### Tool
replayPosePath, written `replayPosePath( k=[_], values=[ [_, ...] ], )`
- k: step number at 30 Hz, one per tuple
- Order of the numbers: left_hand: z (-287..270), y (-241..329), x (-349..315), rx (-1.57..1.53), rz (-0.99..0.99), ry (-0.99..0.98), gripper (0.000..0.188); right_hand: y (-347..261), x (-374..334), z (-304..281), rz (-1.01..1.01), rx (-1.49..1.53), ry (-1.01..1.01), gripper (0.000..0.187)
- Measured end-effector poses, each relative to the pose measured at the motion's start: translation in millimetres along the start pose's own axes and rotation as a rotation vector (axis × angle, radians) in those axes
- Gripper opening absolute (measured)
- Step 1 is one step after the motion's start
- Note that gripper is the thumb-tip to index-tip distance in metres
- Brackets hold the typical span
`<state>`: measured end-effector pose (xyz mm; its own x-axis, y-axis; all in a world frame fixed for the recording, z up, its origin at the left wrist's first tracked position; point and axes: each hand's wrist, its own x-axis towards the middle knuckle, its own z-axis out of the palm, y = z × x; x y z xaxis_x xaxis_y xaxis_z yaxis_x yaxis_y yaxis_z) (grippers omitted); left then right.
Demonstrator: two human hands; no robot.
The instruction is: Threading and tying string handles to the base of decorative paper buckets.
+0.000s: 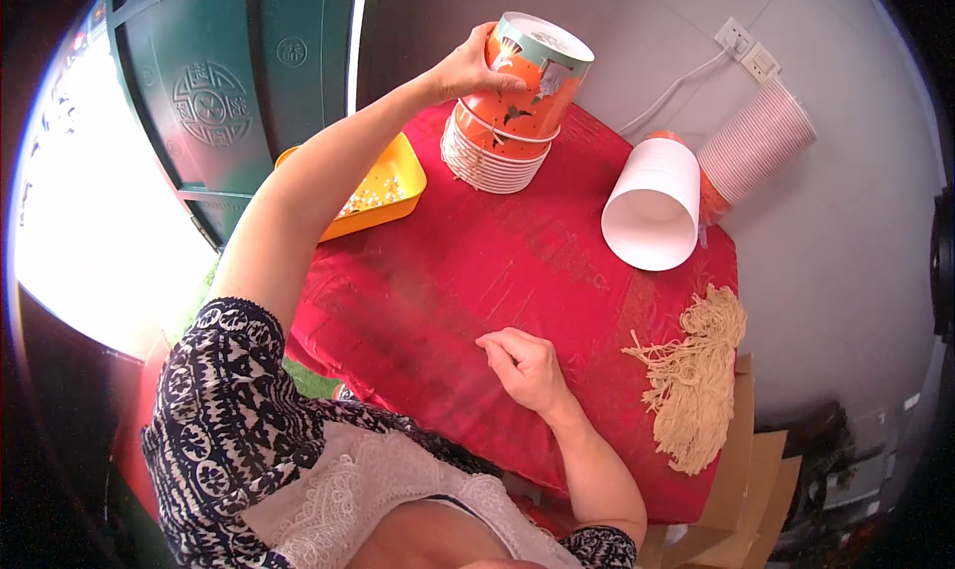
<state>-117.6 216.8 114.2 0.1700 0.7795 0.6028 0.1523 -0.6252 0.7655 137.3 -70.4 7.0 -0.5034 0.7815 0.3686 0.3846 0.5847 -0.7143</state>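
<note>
At the far side of the table, my left hand (479,69) grips an upturned orange paper bucket (525,99) with a green band and a pale base facing up. Its fingers reach around the left side and the thumb lies across the front. The bucket sits over a stack of nested paper buckets (489,161), whose white rims show below it. My right hand (526,371) rests near the middle of the red tablecloth (468,261), fingers curled into a loose fist. Nothing shows in it.
A yellow tray (403,191) with small pale bits stands at the left. On the right lie a white paper bucket (652,206), a long nested stack of paper buckets (761,136) and a bundle of tan string (696,390). A wall socket (748,50) has a white cable plugged in.
</note>
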Motion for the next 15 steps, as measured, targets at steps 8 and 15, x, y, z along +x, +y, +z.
replayPosePath(
  k=[8, 15],
  values=[
    [0.5, -15.3, -0.5, 0.028, 0.012, -0.007, 0.122, -1.4, 1.2, -0.1, -0.004, 0.002, 0.005, 0.010],
    [-1.8, -14.1, -3.3, 0.035, -0.007, -0.025, 0.123, -0.7, 0.7, -0.4, 0.003, -0.002, 0.000, 0.010]
  ],
)
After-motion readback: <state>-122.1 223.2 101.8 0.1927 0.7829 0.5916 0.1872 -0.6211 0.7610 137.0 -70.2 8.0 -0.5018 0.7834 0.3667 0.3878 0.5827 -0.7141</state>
